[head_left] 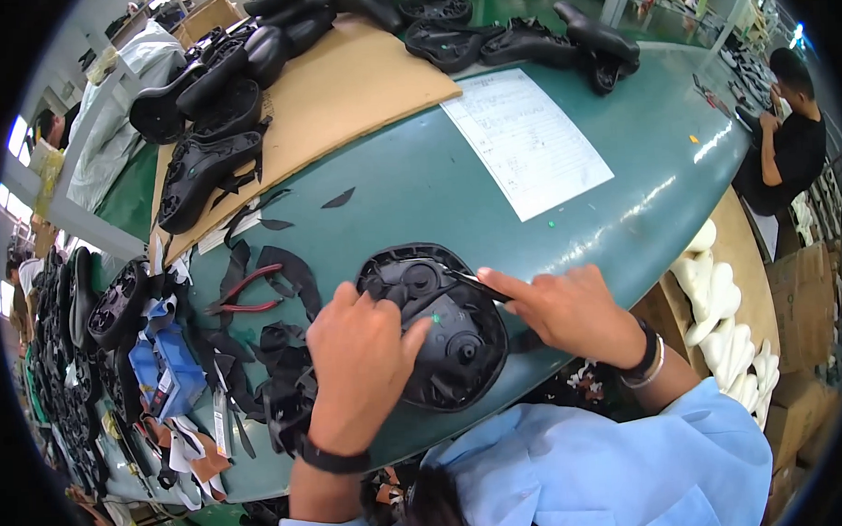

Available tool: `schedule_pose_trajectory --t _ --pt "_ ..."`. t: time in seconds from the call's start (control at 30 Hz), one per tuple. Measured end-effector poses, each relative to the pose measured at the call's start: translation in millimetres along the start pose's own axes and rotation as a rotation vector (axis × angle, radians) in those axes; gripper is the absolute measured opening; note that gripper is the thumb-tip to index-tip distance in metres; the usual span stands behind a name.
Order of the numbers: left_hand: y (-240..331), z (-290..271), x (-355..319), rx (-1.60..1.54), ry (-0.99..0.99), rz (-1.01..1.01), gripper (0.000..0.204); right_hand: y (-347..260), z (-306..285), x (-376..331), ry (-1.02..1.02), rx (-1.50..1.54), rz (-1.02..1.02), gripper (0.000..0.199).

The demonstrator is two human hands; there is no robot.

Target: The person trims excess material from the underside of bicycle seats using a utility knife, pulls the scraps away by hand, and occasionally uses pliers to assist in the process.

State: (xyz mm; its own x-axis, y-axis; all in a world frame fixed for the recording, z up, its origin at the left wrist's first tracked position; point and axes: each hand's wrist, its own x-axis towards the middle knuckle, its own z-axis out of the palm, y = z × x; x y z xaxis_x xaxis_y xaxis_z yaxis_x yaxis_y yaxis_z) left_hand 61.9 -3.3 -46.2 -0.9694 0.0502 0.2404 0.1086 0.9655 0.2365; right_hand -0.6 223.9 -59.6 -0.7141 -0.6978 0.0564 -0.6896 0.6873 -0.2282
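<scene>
A black bicycle saddle lies upside down on the green table, its ribbed hollow underside and round sockets facing up. My left hand is closed at its left side, the thumb pointing over the hollow; the curled fingertips are partly hidden. From the right, my right hand grips a slim tool with a dark handle and a thin metal end. That metal end reaches inside the saddle's far rim; its exact kind cannot be made out. Left of the saddle rest red-handled pliers among black fabric scraps.
Several black saddles are piled on a cardboard sheet. A written paper sheet lies beyond my hands. At left stands a blue bin beside a cutter. White saddle-shaped pieces and a seated person are at right.
</scene>
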Motion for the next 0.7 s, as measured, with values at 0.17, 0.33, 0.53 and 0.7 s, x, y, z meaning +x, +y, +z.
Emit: schedule_pose_trajectory --t 0.17,0.33,0.53,0.7 --pt "-26.4 50.5 21.6 -0.151 0.372 -0.049 0.017 2.3 -6.3 3.1 -0.041 -0.074 -0.076 0.048" --pt "-40.6 49.7 32.1 -1.267 0.430 -0.728 0.024 2.8 -21.1 -15.7 -0.213 -0.100 -0.050 0.051" --pt "-11.2 16.6 -34.6 -1.298 0.064 -0.963 0.042 55.2 -31.2 67.4 -0.232 -0.184 -0.467 0.050" --pt "-9.2 13.5 -45.3 -1.551 0.168 -0.515 0.048 28.0 -39.1 68.6 -0.363 -0.189 -0.533 0.054"
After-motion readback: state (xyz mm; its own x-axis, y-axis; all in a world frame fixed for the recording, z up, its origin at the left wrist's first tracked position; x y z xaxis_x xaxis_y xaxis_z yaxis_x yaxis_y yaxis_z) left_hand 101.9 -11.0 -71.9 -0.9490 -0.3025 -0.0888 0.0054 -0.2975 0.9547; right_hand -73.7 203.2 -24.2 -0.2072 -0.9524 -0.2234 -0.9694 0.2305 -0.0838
